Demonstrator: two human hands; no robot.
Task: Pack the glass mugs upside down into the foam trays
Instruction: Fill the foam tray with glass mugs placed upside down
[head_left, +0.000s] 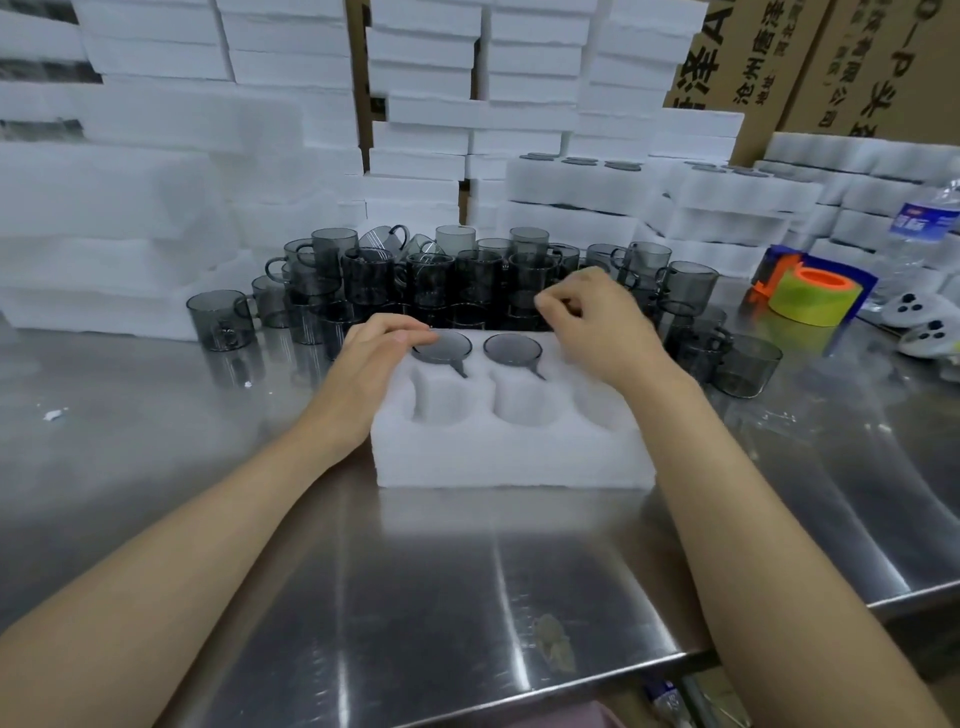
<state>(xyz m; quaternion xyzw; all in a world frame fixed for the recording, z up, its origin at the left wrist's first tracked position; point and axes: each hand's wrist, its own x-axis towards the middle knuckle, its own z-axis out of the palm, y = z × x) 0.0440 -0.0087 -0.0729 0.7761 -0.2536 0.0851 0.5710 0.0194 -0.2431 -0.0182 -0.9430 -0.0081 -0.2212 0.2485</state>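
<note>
Two mugs (447, 347) sit base-up in the tray (511, 460), filling the 11 and 12 o'clock slots of its six. The three near slots, at 5, 6 and 7 o'clock, are plainly empty. The 1 o'clock slot is hidden under the right hand (597, 327), so I cannot tell whether a third mug is there. That hand's fingers (558, 302) are curled, thumb and forefinger close together; what they pinch, if anything, does not show. The left hand (382, 364) lies on the tray's 10 o'clock corner, fingers fairly straight and together, tips touching the left mug's base. The tray stands mid-desk (467, 571). Just beyond it at 12 o'clock is a big pile (431, 280) of unpacked mugs, and filled trays (576, 179) are stacked further off at 1 o'clock. I judge this tray about a third done, with at least three mugs to go and many trays' worth left after it.
</note>
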